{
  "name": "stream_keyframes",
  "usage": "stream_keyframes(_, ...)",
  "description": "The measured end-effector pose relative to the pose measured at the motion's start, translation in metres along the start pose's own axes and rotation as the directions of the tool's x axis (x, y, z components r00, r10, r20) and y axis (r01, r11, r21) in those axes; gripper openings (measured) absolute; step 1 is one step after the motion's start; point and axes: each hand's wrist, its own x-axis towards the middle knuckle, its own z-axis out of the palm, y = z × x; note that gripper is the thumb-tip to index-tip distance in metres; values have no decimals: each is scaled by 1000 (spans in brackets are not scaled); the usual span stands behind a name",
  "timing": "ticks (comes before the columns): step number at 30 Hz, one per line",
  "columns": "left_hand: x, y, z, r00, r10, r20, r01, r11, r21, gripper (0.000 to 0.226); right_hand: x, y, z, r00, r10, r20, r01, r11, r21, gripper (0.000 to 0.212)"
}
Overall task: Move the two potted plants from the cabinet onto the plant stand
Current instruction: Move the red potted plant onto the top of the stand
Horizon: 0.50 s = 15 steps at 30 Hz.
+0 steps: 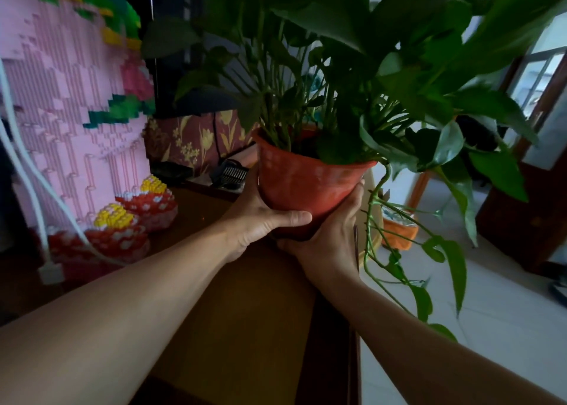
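A leafy green plant in a red-orange plastic pot (302,183) is held above the brown wooden cabinet top (245,312). My left hand (260,217) grips the pot's left side and base, thumb across the front. My right hand (329,236) cups the pot's bottom and right side. The pot tilts slightly and its base looks lifted off the cabinet. Long vines (399,251) trail down on the right over the floor. A second potted plant and the plant stand cannot be made out clearly.
A pink folded-paper sculpture (70,98) with red and yellow paper flowers (147,202) fills the cabinet's left side. White cables (27,174) hang there. A dark screen (171,52) stands behind. An orange object (399,229) sits on the tiled floor (506,297) at right.
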Motion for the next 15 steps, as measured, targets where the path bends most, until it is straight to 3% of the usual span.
stream_keyframes(7,-34,35,7,996,60,-71,-57,998,35,110,-22,-29,-28,997,-67,-32,66,997,-40,142)
stream_keyframes(15,-99,114,6,994,88,-59,-86,995,41,124,-68,-111,-76,1000,-30,-2,30,998,-58,141)
